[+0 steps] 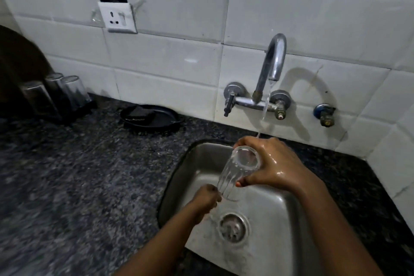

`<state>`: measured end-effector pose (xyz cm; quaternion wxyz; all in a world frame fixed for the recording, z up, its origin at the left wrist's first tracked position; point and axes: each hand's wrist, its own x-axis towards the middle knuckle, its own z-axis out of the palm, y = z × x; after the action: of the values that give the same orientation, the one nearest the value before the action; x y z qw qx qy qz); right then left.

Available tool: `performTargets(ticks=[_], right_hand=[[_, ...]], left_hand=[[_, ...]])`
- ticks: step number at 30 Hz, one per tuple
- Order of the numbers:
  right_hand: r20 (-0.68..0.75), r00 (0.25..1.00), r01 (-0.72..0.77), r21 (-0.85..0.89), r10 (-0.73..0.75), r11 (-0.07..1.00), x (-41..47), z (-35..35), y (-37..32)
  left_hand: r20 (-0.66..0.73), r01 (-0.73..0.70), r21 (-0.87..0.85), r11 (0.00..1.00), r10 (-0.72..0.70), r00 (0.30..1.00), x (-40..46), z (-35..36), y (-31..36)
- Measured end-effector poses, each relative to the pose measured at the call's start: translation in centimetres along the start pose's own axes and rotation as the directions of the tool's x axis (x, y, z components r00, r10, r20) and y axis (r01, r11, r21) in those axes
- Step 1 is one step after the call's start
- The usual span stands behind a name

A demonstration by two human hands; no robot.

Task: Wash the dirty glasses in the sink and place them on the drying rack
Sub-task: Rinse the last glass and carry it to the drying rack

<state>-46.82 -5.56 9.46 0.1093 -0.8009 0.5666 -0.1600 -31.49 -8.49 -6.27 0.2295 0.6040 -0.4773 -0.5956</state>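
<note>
A clear ribbed glass (233, 172) is held tilted over the steel sink (280, 213), its round end up toward the tap. My right hand (275, 163), wet and shiny, grips that upper end. My left hand (207, 200) is closed at the glass's lower end. Water runs from the chrome tap (272, 67) onto my right hand. Three glasses (56, 94) stand upside down on a dark rack (74, 112) at the far left of the counter.
A black oval dish (152, 116) with a dark scrubber lies on the speckled granite counter (78, 175) by the wall. A wall socket (117, 17) sits above it. The sink drain (233, 227) lies below my hands. A small blue valve (323, 113) sticks out right of the tap.
</note>
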Motion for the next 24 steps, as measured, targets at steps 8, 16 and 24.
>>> performTargets(ticks=[8, 16, 24], right_hand=[[-0.335, 0.939, 0.104, 0.054, -0.08, 0.993, 4.7, 3.0, -5.7], [-0.478, 0.878, 0.186, 0.323, -0.009, 0.928, 13.8, 9.4, -17.7], [-0.406, 0.913, 0.221, 0.404, -0.043, 0.887, 26.3, 17.7, -30.5]], left_hand=[[-0.11, -0.41, 0.416, 0.812, 0.492, 0.864, -1.5, -10.4, -1.1], [-0.326, -0.361, 0.506, 0.783, 0.561, 0.761, -2.8, -29.9, -5.9], [-0.792, 0.273, 0.523, 0.808, 0.341, 0.507, -2.8, -47.9, -14.6]])
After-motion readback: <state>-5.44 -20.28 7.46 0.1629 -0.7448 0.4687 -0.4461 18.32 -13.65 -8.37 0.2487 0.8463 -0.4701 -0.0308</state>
